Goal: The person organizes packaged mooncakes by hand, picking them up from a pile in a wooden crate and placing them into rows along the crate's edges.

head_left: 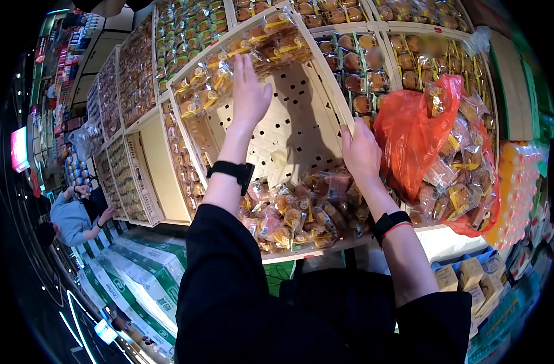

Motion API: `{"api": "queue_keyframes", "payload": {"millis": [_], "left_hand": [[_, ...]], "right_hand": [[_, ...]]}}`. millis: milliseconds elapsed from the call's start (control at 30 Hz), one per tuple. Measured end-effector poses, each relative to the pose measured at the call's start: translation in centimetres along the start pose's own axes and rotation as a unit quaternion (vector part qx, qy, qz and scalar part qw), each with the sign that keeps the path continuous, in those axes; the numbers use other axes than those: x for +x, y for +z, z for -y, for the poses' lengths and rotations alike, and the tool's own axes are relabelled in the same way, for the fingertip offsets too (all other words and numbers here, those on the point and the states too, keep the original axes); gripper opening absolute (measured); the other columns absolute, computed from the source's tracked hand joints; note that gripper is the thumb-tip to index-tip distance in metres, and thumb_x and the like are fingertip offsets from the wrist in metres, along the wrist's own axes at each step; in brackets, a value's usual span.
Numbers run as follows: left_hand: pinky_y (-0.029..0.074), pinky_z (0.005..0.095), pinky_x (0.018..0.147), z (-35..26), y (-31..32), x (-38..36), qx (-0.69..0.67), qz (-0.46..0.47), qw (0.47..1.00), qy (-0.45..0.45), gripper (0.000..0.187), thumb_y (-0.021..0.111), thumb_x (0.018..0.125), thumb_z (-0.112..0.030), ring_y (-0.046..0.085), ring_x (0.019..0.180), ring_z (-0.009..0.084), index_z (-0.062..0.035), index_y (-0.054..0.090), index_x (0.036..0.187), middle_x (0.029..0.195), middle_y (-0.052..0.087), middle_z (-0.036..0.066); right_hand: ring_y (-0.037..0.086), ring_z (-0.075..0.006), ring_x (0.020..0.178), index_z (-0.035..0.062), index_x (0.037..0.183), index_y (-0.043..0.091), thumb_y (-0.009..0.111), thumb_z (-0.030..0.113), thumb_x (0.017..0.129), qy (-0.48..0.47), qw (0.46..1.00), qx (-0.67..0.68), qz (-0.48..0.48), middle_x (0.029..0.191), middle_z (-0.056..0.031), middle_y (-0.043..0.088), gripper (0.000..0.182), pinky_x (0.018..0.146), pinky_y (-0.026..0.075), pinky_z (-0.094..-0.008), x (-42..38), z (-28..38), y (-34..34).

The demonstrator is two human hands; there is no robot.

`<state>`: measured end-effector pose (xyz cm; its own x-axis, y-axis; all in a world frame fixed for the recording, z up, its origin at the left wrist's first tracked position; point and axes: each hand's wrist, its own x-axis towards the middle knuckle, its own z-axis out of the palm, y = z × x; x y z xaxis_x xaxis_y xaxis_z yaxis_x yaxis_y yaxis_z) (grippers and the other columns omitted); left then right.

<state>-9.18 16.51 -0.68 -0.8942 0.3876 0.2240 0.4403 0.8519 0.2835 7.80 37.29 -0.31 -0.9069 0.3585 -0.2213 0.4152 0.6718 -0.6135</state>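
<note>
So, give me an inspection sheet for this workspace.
Surface: pale crate, perforated bottom partly bare
Main things: wrapped buns at the crate's near and far ends
Clutter: red bag holding wrapped buns, right; crumpled clear plastic, left
Hands: left hand open by the far-left buns, contact unclear; right hand, fingers at the crate's right rim
Cables: nothing seen
Surroundings: person in light blue, green-and-white cartons, left

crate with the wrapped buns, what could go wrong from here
Wrapped buns heaped loosely at the crate's near edge might spill over if it tips.

The red bag bulges with packs up to its mouth, so some could tumble out.

The left hand, by the far packs, might knock them out of line.
</note>
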Motion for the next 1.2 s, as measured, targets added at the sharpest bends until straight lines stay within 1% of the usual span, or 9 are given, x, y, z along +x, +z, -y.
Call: {"api": "queue_keyframes", "payload": {"millis": [67, 100, 200, 400, 733, 833, 933, 1067, 1200], "left_hand": [[0.031, 0.0425, 0.107, -0.3, -3.1, -0.8, 0.032, -0.036, 0.999, -0.012, 0.065, 0.064, 0.081, -0.016, 0.035, 0.129, 0.0353, -0.0001, 0.034, 0.136, 0.138, 0.036, 0.02], [0.042, 0.0394, 0.094, -1.0, -4.8, -1.2, -0.12, 0.003, 0.979, -0.164, 0.051, 0.064, 0.08, -0.012, 0.05, 0.113, 0.0297, -0.0037, 0.045, 0.126, 0.12, 0.048, 0.014], [0.046, 0.0392, 0.084, 3.0, -6.0, -3.3, 0.009, -0.048, 0.991, -0.126, 0.051, 0.066, 0.077, -0.008, 0.055, 0.101, 0.0285, -0.0061, 0.047, 0.124, 0.109, 0.05, 0.012], [0.045, 0.042, 0.089, 8.4, -6.5, -3.4, 0.117, 0.02, 0.989, -0.093, 0.054, 0.059, 0.072, 0.005, 0.053, 0.104, 0.0329, -0.0107, 0.05, 0.123, 0.113, 0.051, 0.013], [0.044, 0.0416, 0.089, 7.9, -6.7, -4.3, 0.075, -0.084, 0.992, -0.049, 0.049, 0.059, 0.071, 0.004, 0.052, 0.104, 0.0338, -0.0024, 0.051, 0.118, 0.109, 0.052, 0.02], [0.049, 0.0395, 0.08, 4.8, -7.4, -8.7, 0.105, 0.123, 0.977, -0.136, 0.039, 0.062, 0.079, -0.02, 0.059, 0.096, 0.0318, -0.0001, 0.051, 0.111, 0.091, 0.059, 0.017], [0.052, 0.0413, 0.069, -0.2, -7.6, -13.3, 0.181, 0.397, 0.867, -0.24, 0.061, 0.054, 0.084, -0.054, 0.064, 0.076, 0.0304, 0.0025, 0.055, 0.107, 0.076, 0.062, 0.015], [0.053, 0.0422, 0.07, 0.1, -5.2, -19.9, 0.198, 0.421, 0.875, -0.137, 0.07, 0.058, 0.076, -0.061, 0.066, 0.08, 0.0315, 0.0026, 0.058, 0.105, 0.084, 0.065, 0.02], [0.052, 0.0408, 0.077, 0.2, -5.2, -20.8, 0.136, 0.404, 0.889, -0.169, 0.057, 0.066, 0.074, -0.046, 0.064, 0.087, 0.036, 0.0029, 0.057, 0.103, 0.093, 0.064, 0.02]], "right_hand": [[0.059, -0.0328, 0.092, 0.0044, 0.107, 0.051, 0.051, 0.029, 0.091, 0.011, 1.0, -0.005, 0.014, 0.096, -0.0148, 0.061, 0.029, 0.075, 0.049, -0.0459, 0.1, 0.1, -0.1], [0.059, -0.0329, 0.092, 0.0043, 0.106, 0.051, 0.051, 0.029, 0.091, 0.01, 1.0, 0.0, 0.014, 0.096, -0.015, 0.061, 0.029, 0.075, 0.049, -0.046, 0.0, 0.1, -0.1], [0.059, -0.0334, 0.092, 0.004, 0.106, 0.051, 0.051, 0.029, 0.091, 0.002, 1.0, 0.003, 0.0, 0.096, -0.0155, 0.061, 0.029, 0.075, 0.049, -0.0462, 0.1, -0.3, 0.1], [0.059, -0.0348, 0.092, 0.0035, 0.106, 0.051, 0.05, 0.03, 0.091, 0.004, 1.0, -0.006, -0.002, 0.096, -0.0167, 0.061, 0.03, 0.075, 0.048, -0.0472, 0.1, -0.1, 0.1], [0.059, -0.038, 0.093, 0.003, 0.107, 0.05, 0.049, 0.032, 0.092, 0.019, 1.0, -0.015, 0.007, 0.1, -0.0186, 0.062, 0.032, 0.074, 0.048, -0.0496, 0.2, -0.1, 0.1], [0.06, -0.0385, 0.091, 0.004, 0.107, 0.051, 0.049, 0.032, 0.092, 0.014, 1.0, -0.008, -0.001, 0.099, -0.0185, 0.062, 0.032, 0.074, 0.048, -0.0498, 0.1, 0.0, 0.1], [0.06, -0.039, 0.09, 0.0047, 0.107, 0.05, 0.049, 0.032, 0.092, 0.012, 1.0, -0.004, -0.007, 0.099, -0.0185, 0.062, 0.032, 0.073, 0.048, -0.0499, 0.0, -0.1, 0.2], [0.06, -0.0394, 0.09, 0.0045, 0.107, 0.05, 0.048, 0.033, 0.092, 0.018, 1.0, -0.008, -0.006, 0.099, -0.0189, 0.062, 0.032, 0.073, 0.048, -0.05, 0.0, 0.1, 0.0], [0.06, -0.0396, 0.091, 0.0044, 0.108, 0.05, 0.047, 0.033, 0.092, 0.021, 1.0, -0.011, -0.005, 0.1, -0.0192, 0.062, 0.033, 0.074, 0.048, -0.0506, 0.1, -0.1, 0.1]]}}
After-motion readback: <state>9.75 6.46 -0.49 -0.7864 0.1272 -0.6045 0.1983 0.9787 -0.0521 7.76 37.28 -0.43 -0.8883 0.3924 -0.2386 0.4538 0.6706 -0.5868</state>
